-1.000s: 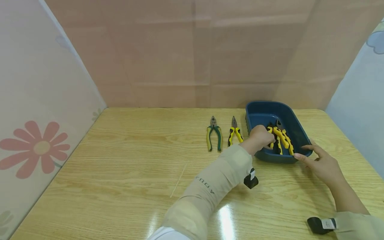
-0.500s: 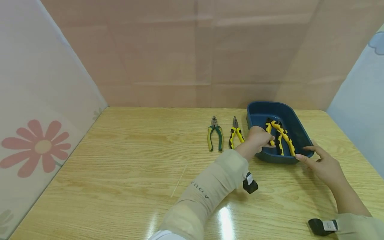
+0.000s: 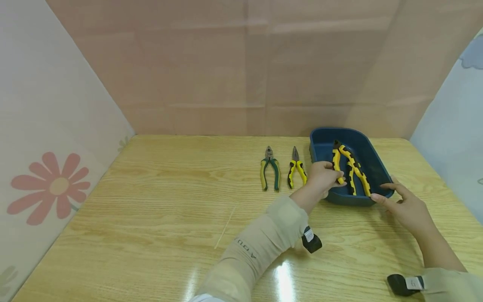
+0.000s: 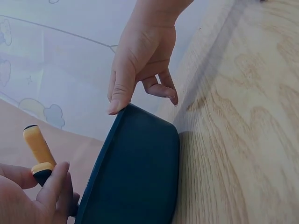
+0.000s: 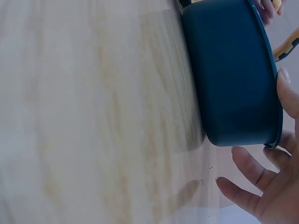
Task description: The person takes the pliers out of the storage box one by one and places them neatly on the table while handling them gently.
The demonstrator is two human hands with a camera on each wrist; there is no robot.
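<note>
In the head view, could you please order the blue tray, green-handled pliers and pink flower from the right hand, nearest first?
1. Blue tray, touching the right hand
2. Green-handled pliers, left of the tray
3. Pink flower, on the left wall

The left arm (image 3: 260, 245) stretches diagonally forward, left hand (image 3: 323, 178) pinching, while the right hand (image 3: 409, 212) grips loosely curved.

From the middle of the head view, a wood-grained table (image 3: 151, 188) spreads toward six o'clock, with a thin pale line (image 3: 225, 227) just past six and a bright reflection (image 3: 285, 283) between five and six. A creased brownish-pink backdrop (image 3: 241, 63) rises at twelve. A pale left panel (image 3: 45, 84) bears a pink flower (image 3: 59, 186) near nine; a pale right panel (image 3: 456, 126) shows a blue cloud shape (image 3: 473, 53) at two.
</note>
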